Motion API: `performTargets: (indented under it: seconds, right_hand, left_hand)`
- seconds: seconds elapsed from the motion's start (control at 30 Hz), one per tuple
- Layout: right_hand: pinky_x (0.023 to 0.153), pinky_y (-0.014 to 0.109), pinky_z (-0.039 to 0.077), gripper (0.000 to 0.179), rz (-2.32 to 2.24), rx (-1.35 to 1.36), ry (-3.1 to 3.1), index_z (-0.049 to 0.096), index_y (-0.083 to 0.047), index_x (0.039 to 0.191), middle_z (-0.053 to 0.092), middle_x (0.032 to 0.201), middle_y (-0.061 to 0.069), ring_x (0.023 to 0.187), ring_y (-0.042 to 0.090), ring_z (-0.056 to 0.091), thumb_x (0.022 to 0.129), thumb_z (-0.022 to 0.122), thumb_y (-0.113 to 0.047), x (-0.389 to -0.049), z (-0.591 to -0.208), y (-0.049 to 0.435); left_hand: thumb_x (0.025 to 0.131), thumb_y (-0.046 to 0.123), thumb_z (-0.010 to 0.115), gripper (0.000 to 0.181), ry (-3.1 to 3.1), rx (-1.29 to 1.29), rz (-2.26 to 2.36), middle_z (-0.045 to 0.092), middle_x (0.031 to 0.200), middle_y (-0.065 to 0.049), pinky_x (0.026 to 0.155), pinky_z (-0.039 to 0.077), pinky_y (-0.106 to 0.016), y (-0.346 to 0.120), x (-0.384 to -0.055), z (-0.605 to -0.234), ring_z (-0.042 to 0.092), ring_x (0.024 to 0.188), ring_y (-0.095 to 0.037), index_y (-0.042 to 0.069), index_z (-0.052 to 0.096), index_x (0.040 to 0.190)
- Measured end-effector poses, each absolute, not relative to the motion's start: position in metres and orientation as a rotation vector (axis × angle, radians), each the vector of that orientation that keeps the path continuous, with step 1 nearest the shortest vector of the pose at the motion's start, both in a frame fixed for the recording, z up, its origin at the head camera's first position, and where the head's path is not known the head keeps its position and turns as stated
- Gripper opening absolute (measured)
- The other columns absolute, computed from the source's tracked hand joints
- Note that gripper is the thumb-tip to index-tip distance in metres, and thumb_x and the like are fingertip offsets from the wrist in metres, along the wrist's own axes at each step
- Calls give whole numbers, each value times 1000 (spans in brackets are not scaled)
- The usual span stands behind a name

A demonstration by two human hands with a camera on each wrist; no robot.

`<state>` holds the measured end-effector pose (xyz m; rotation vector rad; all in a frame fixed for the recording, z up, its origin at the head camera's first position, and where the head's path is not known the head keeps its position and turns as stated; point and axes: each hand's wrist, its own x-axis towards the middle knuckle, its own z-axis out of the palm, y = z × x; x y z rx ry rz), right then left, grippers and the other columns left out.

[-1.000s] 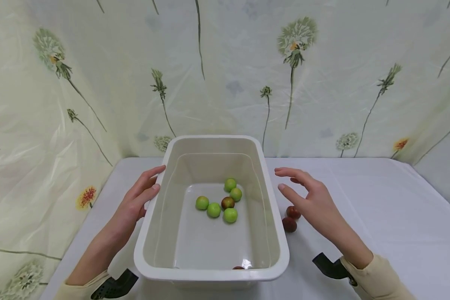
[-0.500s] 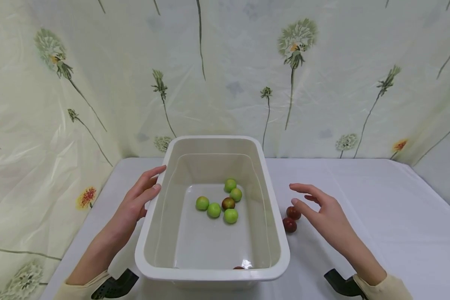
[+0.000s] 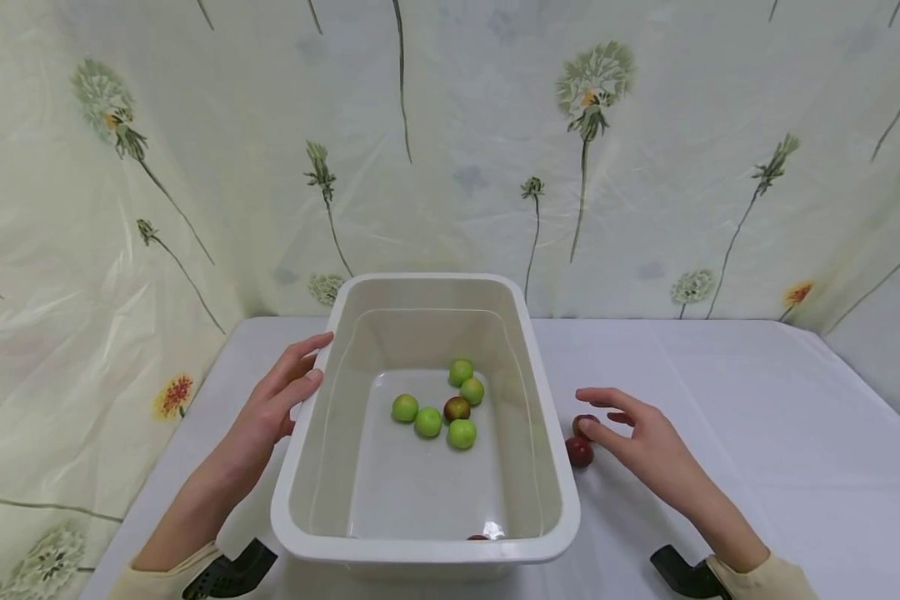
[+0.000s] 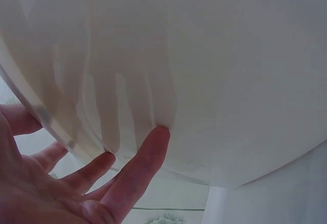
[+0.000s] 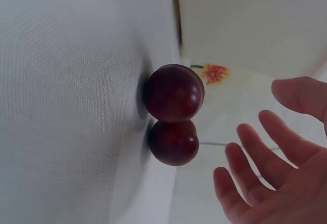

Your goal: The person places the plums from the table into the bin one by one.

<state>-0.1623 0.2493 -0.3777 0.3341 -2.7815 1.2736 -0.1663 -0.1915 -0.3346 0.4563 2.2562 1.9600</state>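
A white plastic tub (image 3: pixel 525 333) stands in the middle of the table. On its floor lie several round green fruits (image 3: pixel 461 433), like green plums, and one reddish-brown fruit (image 3: pixel 457 408). Against the tub's left side rests my left hand (image 3: pixel 273 400); its fingertips (image 4: pixel 161 132) touch the outer wall below the rim. Two dark red plums lie touching on the cloth at the tub's right: a nearer plum (image 5: pixel 173 92) and a farther plum (image 5: pixel 174 142). My right hand (image 3: pixel 645 442) hovers beside them with spread fingers, holding nothing, its thumb overlapping the farther plum in the head view.
A white cloth (image 3: pixel 795 433) covers the table. Behind it and at the left hangs a curtain (image 3: pixel 450 183) printed with dandelions. A sliver of a red fruit (image 3: pixel 477 537) shows over the tub's near rim, mostly hidden. Each wrist carries a black mount (image 3: pixel 688 573).
My right hand has come away from the tub's right rim and down toward the two dark red plums. The left hand stays against the tub.
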Motion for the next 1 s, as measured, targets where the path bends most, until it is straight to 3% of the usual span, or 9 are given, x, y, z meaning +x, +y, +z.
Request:
performTargets:
  seconds: [0.3, 1.0]
  right_hand:
    - [96, 55, 43, 36, 1235, 482, -2879, 61, -8, 127, 67, 116, 5, 113, 28, 56, 94, 67, -18, -169, -380, 258]
    - [95, 50, 46, 37, 1221, 466, -2892, 62, -6, 126, 67, 115, 4, 110, 25, 57, 92, 70, -14, -181, -390, 276]
  left_hand:
    - [105, 37, 41, 49, 2247, 455, 1966, 37, 149, -5, 78, 56, -47, -192, -167, -335, 57, 118, -33, 27, 31, 152]
    - [106, 36, 40, 48, 2243, 458, 1962, 36, 149, -5, 82, 55, -45, -192, -167, -334, 55, 120, -32, 26, 30, 152]
